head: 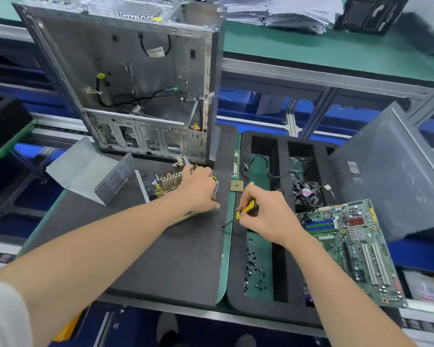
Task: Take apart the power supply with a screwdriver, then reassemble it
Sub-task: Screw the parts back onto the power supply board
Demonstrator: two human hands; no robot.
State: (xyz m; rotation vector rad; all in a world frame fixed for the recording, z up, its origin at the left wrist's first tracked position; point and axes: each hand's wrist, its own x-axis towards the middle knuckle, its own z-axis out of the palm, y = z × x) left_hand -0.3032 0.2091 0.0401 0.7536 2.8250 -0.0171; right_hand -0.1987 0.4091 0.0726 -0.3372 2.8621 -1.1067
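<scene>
From where I sit, the left hand [198, 189] lies palm down over the power supply board [167, 182], its fingers curled round the board's right end, where a bundle of wires comes out. The board lies bare on the black mat [161, 251], just in front of the open computer case [135, 78], and its grey metal cover [90, 171] lies apart to the left. The right hand [263, 214] pinches the yellow-handled screwdriver [247, 209] in bent fingers (the grip is near the top of the handle), with the shaft slanting down and left so that the tip sits at the mat's right edge. A small square chip [236, 185] lies between the two hands. To the right, the foam tray [281, 271] holds loose black screws [254, 266], a fan [307, 194] and a motherboard [348, 246].
</scene>
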